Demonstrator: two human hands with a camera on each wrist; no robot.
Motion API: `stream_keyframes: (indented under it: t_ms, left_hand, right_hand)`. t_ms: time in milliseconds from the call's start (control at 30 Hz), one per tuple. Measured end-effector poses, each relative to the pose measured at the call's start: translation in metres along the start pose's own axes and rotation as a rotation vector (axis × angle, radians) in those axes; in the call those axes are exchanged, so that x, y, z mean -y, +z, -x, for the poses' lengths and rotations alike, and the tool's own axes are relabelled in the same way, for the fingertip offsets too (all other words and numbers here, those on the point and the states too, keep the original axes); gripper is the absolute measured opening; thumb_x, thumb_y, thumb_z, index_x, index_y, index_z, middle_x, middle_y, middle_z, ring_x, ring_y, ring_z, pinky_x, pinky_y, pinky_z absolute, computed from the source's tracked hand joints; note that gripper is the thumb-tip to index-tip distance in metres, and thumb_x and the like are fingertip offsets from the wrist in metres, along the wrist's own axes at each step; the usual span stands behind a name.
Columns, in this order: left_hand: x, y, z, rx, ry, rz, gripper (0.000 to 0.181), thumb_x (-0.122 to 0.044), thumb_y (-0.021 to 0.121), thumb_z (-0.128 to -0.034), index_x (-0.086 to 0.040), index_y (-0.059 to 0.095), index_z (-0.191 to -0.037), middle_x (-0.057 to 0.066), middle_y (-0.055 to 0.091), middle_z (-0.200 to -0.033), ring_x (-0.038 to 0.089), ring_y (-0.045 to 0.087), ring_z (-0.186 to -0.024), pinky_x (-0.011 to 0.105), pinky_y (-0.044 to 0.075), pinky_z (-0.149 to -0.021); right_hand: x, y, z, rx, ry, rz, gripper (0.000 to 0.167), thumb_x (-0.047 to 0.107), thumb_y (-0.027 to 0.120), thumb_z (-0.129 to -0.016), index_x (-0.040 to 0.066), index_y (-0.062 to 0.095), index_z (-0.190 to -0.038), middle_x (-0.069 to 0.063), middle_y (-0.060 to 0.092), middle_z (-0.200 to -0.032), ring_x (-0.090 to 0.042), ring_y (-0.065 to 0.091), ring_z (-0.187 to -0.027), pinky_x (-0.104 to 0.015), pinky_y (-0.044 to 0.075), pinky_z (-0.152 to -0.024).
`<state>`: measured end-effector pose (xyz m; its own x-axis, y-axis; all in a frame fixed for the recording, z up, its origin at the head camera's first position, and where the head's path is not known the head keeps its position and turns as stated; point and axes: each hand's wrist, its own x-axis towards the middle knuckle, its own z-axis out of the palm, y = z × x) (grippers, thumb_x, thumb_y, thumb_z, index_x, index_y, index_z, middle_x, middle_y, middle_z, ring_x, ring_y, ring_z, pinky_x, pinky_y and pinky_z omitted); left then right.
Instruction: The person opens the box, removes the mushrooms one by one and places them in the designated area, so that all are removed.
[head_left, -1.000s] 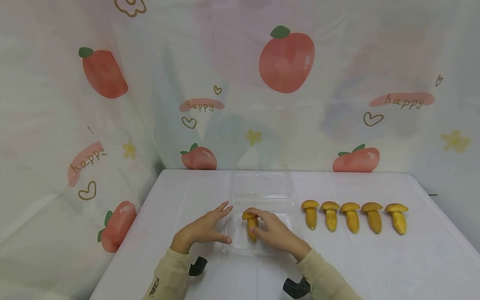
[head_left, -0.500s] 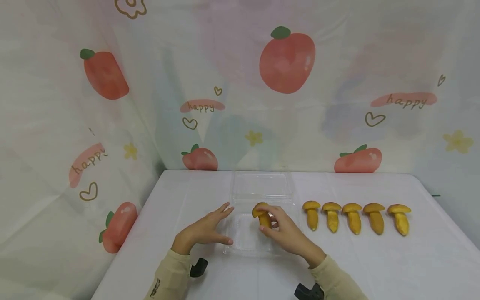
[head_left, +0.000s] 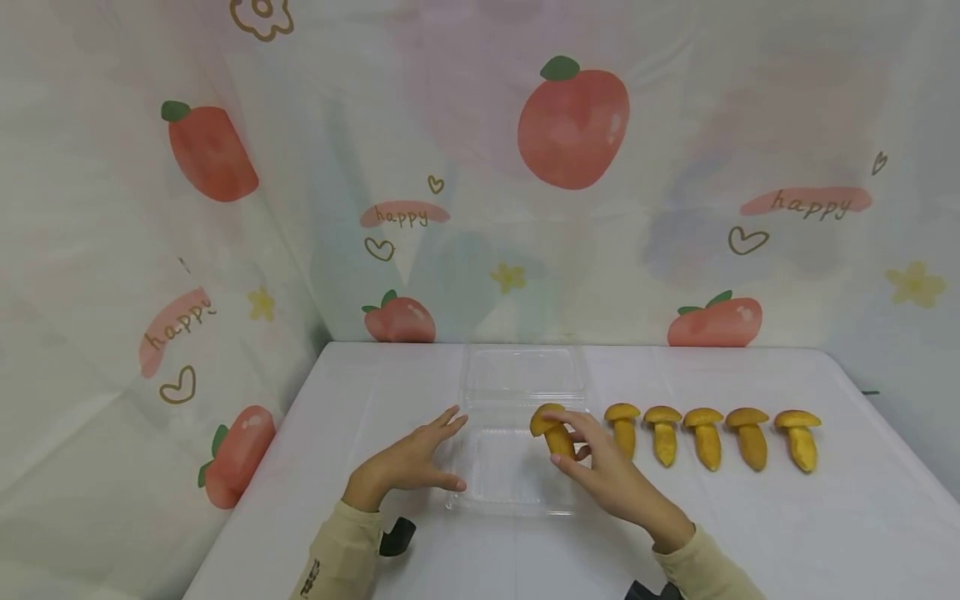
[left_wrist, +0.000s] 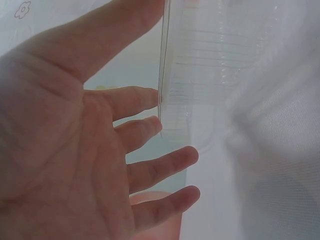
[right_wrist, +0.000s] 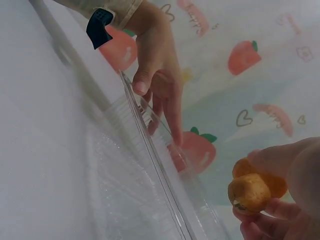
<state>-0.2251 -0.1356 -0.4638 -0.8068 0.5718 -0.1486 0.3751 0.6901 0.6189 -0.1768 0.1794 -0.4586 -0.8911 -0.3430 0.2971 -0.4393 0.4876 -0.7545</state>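
My right hand (head_left: 611,475) pinches a yellow-brown mushroom (head_left: 558,442) by thumb and fingers, above the right side of a clear plastic clamshell box (head_left: 498,471). The right wrist view shows the mushroom's stem end (right_wrist: 250,192) facing that camera. The box lies with its lid (head_left: 522,371) folded back, and nothing lies inside its base. At the box's left edge is my left hand (head_left: 408,458), fingers spread and relaxed; in the left wrist view, its thumb and some fingertips (left_wrist: 152,124) touch or nearly touch the rim.
Several more mushrooms (head_left: 707,437) lie in a row right of the box, caps away from me. The leftmost is partly hidden by my right hand. A white cloth covers the table (head_left: 375,392); a fruit-printed curtain (head_left: 480,167) hangs behind it and at the left.
My right hand has lifted the mushroom out of the box's base and carried it to the right. My left hand has stayed at the box's left edge.
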Motion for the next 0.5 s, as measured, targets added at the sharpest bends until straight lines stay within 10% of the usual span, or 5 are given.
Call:
stream_keyframes:
  t_ms: [500]
  left_hand:
    - [0.000,-0.001,0.000,0.001,0.005,0.001,0.101,-0.036,0.085,-0.0814,-0.009,0.029,-0.160,0.014,0.014,-0.171,0.041,0.025,-0.154,0.062,0.030,-0.120]
  right_hand:
    - [-0.006,-0.035,0.018,-0.090,-0.041,0.082,0.056,-0.002,0.066,-0.094,0.015,0.050,-0.145,-0.010,0.060,-0.131,-0.017,0.060,-0.105,-0.023,0.052,-0.080]
